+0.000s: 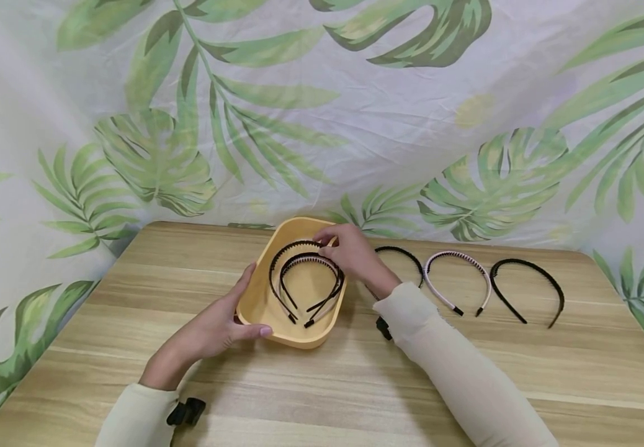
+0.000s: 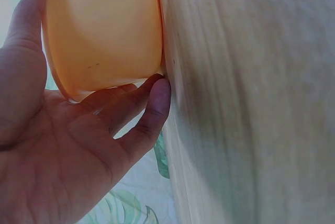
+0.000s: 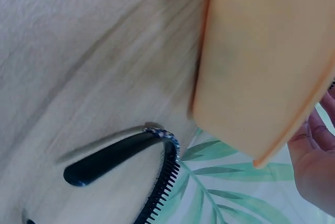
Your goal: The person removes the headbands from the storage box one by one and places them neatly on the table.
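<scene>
A yellow rectangular container (image 1: 305, 341) sits on the table with several headbands inside, the outer one dark and toothed (image 1: 271, 273). Around its left side my left hand (image 1: 216, 326) grips, thumb over the near rim; in the left wrist view the fingers of this hand (image 2: 68, 150) curl under the container (image 2: 104, 25). My right hand (image 1: 355, 254) reaches over the right rim and pinches the top of a dark headband there; its fingertips partly cover the band. In the right wrist view the hand (image 3: 316, 169) shows at the edge, past the container wall (image 3: 256, 51).
Right of the container lie a dark headband (image 1: 402, 250), partly behind my right wrist, a pink one (image 1: 429, 282) and a black one (image 1: 548, 277). A toothed headband (image 3: 112, 156) shows near the container in the right wrist view. A leaf-patterned cloth (image 1: 383, 136) hangs behind the table.
</scene>
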Tool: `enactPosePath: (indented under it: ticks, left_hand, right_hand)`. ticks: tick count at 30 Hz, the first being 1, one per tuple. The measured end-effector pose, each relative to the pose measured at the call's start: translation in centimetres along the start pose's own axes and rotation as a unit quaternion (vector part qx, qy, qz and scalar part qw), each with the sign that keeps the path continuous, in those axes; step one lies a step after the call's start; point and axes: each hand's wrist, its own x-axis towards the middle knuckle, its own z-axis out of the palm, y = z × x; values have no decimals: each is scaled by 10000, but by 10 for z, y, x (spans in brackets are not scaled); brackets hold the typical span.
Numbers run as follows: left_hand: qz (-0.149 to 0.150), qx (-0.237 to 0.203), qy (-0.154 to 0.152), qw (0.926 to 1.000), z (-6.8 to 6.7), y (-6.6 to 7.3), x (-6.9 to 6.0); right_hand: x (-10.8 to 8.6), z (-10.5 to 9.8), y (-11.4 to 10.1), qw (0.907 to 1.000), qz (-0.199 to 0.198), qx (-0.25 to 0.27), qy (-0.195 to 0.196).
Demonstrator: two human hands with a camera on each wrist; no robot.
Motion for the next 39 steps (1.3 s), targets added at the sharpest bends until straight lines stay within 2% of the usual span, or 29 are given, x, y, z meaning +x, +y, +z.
enactPosePath:
  ticks: [8,14,24,33,39]
  left_hand:
    - [-51,-195,-124,9997,-2,0,1]
    - [-22,-232,-134,9996,-2,-1,1]
    - [17,-184,-96,9998,-1,-1,1]
    - [-23,-122,-97,9999,-2,0,1]
    - [-3,-144,-117,9998,-1,0,1]
  right_hand:
    - [-8,-11,-7,9992,246,317,-92]
    - [-15,-19,-8,9986,250,451,-128]
    - [-27,-34,-7,9988,262,377,-181]
    - [-38,-46,0,9977,558,282,-268]
    - [-47,-54,6,9974,624,308,-181]
